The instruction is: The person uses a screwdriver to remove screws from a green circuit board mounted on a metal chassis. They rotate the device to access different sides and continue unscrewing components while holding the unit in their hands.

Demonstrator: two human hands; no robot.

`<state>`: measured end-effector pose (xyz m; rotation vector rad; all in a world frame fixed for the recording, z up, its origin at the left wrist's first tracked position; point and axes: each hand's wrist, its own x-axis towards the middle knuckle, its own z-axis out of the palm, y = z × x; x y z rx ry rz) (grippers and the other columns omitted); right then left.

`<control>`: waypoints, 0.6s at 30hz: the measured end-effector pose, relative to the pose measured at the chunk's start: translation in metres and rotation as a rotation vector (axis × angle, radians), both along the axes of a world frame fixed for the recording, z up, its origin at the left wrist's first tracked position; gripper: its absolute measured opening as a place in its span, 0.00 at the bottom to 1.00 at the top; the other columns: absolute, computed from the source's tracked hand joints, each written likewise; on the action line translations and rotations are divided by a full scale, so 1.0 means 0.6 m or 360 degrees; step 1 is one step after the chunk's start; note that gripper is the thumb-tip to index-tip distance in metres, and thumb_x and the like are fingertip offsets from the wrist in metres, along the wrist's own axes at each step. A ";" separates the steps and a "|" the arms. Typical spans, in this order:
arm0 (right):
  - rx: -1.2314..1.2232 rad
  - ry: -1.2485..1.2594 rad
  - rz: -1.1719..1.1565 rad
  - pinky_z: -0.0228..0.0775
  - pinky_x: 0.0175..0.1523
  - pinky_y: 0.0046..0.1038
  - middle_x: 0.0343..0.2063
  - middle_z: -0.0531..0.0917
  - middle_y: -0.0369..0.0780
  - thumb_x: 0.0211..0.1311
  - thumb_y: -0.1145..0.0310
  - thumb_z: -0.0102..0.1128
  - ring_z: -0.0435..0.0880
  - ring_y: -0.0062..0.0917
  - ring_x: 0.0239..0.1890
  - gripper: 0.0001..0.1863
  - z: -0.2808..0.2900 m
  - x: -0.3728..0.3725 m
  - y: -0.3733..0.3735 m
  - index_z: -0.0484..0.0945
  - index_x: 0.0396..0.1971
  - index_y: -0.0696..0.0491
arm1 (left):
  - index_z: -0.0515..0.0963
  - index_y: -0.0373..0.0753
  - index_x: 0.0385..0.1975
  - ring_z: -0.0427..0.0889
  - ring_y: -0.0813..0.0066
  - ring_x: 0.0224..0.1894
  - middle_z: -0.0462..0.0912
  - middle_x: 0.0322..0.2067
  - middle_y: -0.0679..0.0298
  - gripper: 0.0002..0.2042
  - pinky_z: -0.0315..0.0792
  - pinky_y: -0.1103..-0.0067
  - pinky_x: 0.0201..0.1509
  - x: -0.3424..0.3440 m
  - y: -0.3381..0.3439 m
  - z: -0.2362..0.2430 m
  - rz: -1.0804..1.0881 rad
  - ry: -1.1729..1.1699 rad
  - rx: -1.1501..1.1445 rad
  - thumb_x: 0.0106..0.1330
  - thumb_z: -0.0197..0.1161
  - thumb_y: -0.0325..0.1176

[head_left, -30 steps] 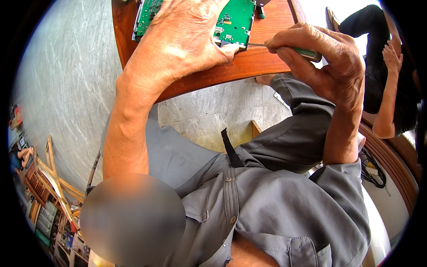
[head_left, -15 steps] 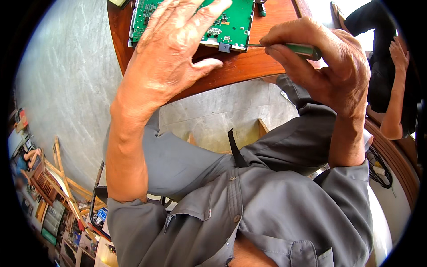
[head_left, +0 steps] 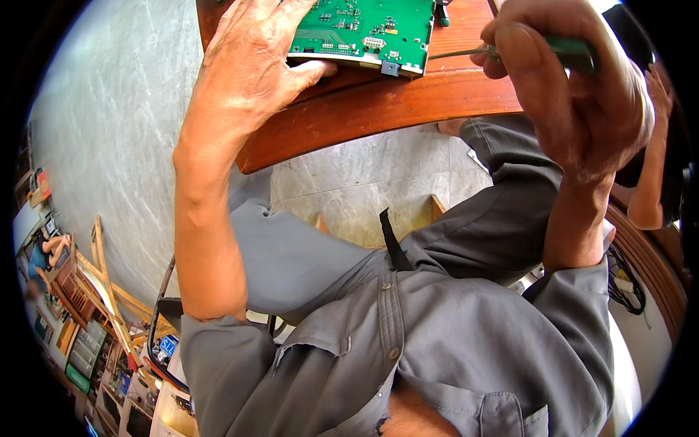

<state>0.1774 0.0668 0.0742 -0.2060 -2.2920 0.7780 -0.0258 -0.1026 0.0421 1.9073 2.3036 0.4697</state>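
Note:
A green circuit board [head_left: 349,33] in a metal frame lies on the red-brown wooden table at the top of the view. My left hand [head_left: 251,62] rests over its left side, fingers stretched out and thumb apart near the front edge; the fingertips run out of view. My right hand [head_left: 575,80] is closed round a screwdriver [head_left: 568,52] with a green handle. Its thin metal shaft points left, with the tip at the board's right edge, near the front corner. Whether the tip touches the board I cannot tell. A small dark connector [head_left: 390,68] sticks out at the board's front edge.
The wooden table [head_left: 378,105] has a curved front edge above my lap. A small dark object with a green end [head_left: 443,16] lies beyond the board's right side. Another person's arm [head_left: 650,175] is at the far right. Wooden furniture [head_left: 76,291] and clutter stand at lower left.
My right hand has moved right and up with the screwdriver, showing more of its shaft. My left hand has slid left, uncovering more of the board. The view has shifted slightly.

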 end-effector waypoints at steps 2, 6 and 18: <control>0.0215 -0.0057 0.0093 0.70 0.23 0.22 0.16 0.82 0.36 0.57 0.71 0.70 0.79 0.19 0.15 0.06 0.002 -0.010 0.017 0.80 0.26 0.54 | 0.70 0.37 0.66 0.70 0.47 0.69 0.69 0.67 0.46 0.42 0.63 0.61 0.75 0.000 -0.001 -0.004 0.0014 0.0039 0.0014 0.47 0.79 0.33; -0.0246 -0.0739 0.0215 0.73 0.26 0.26 0.19 0.82 0.40 0.65 0.69 0.63 0.82 0.24 0.19 0.08 0.021 -0.011 0.017 0.79 0.27 0.56 | 0.69 0.37 0.67 0.68 0.47 0.70 0.69 0.67 0.46 0.43 0.61 0.61 0.76 -0.015 0.013 -0.017 -0.0110 0.0101 0.0074 0.46 0.79 0.35; -0.0039 -0.1203 0.0182 0.72 0.41 0.38 0.27 0.81 0.51 0.75 0.61 0.57 0.81 0.43 0.29 0.15 -0.073 0.015 0.032 0.80 0.46 0.59 | 0.71 0.31 0.63 0.75 0.48 0.60 0.75 0.55 0.46 0.43 0.70 0.62 0.66 -0.022 0.061 -0.038 -0.0157 0.0148 0.0142 0.44 0.81 0.40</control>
